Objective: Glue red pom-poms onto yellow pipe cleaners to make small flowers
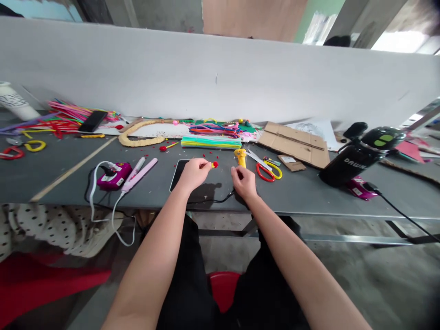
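Observation:
Pinched in the fingers of my left hand (195,173) is a small red fuzzy piece (215,164) with a bit of yellow at its base. My left hand is above a phone (178,173) lying on the grey table. My right hand (244,182) is wrapped round the handle of a yellow tool (240,156), whose head points away from me; a black cord (220,200) runs from beneath that hand. Right of the tool lie scissors (266,171) with red and yellow handles. Another red piece on a yellow stem (167,147) rests further back.
Pipe cleaners (211,142) lie along the back, with cardboard (295,143) to their right. A black bottle (357,158) stands at the right. On the left are a purple power block (114,176), a pink straightener (139,175) and another pair of scissors (34,145).

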`<state>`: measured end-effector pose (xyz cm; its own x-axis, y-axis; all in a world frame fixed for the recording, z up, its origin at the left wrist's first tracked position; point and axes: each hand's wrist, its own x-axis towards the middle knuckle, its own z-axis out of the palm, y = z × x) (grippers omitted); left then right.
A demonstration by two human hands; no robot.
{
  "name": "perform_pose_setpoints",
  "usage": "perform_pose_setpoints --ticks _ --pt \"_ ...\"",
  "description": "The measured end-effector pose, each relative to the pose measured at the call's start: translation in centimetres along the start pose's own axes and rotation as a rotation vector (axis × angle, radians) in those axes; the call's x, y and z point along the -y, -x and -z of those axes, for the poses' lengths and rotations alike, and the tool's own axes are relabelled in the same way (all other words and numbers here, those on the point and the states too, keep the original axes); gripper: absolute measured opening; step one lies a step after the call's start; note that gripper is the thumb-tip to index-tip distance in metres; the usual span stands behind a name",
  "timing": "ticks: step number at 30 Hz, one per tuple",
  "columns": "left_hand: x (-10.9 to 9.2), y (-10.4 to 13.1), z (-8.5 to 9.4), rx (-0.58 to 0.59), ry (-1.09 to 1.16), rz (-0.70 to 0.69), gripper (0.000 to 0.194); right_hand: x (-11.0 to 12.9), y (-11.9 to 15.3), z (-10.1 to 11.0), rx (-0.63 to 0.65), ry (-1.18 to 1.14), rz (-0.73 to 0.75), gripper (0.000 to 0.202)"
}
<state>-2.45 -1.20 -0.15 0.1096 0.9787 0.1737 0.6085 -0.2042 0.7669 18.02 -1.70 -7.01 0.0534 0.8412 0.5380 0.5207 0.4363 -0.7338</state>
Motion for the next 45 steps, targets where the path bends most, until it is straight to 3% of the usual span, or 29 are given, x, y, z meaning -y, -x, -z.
perform_pose_setpoints --ticks 3,11,16,22,27,31,38,45 --pt "0.1 0.5 -0.3 0.005 -0.008 -0.039 0.034 -0.2 -0.4 -0.1 0.041 0.021 -0.017 0.046" --pt "0.8 2.3 -0.6 0.122 -0.113 -0.097 0.033 -0.3 -0.2 -0.1 -0.023 -0.082 -0.079 0.049" --pt "0.8 1.4 -1.2 0.117 -0.116 -0.134 0.03 -0.2 0.1 0.2 -0.016 -0.179 -0.02 0.043" --pt "0.9 0.6 -1.6 0.143 -0.145 -0.145 0.026 -0.2 0.3 0.0 0.122 -0.168 0.146 0.037" --pt "0.6 0.5 -1.5 0.143 -0.153 -0.14 0.026 -0.4 0.0 0.0 0.181 -0.246 0.067 0.039" --pt "0.6 0.4 -1.6 0.141 -0.155 -0.13 0.024 -0.2 0.0 0.2 0.246 -0.234 0.117 0.035" --pt "0.6 0.3 -1.8 0.144 -0.156 -0.101 0.024 0.2 0.1 0.0 0.235 -0.216 0.203 0.029" --pt "0.6 0.3 -1.6 0.19 -0.036 -0.049 0.027 0.1 0.1 -0.3 0.181 -0.189 0.175 0.03"
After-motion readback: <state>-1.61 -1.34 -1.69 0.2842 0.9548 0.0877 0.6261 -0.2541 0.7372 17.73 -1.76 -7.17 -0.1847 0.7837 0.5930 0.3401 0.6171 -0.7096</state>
